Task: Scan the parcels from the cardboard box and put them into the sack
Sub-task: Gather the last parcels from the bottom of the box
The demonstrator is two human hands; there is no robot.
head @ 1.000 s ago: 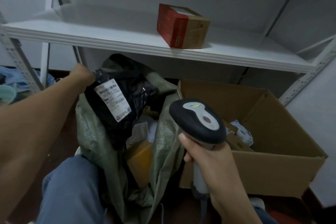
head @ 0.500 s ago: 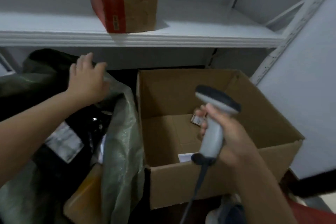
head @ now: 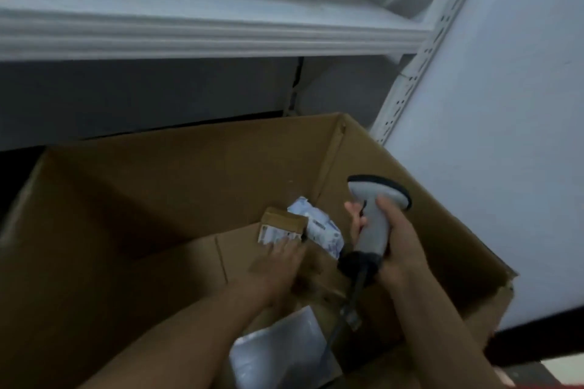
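Reaching into the cardboard box (head: pixel 177 174), my unclenched left hand (head: pixel 278 265) nears the small parcel (head: pixel 282 226); right hand (head: pixel 395 240) grips the scanner (head: pixel 374 224); three parcels remain unscanned

Your hand moves into the box.
Your left hand (head: pixel 278 265) leaves the sack and reaches the small brown parcel (head: pixel 282 226).

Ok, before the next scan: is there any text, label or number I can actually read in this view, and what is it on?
None can be read.
Small brown parcel: white label on its front, print too blurred.
White bag parcel: bluish print, too blurred.
Silvery packet: no text visible.
Scanner in the right hand and cardboard box: no markings visible.
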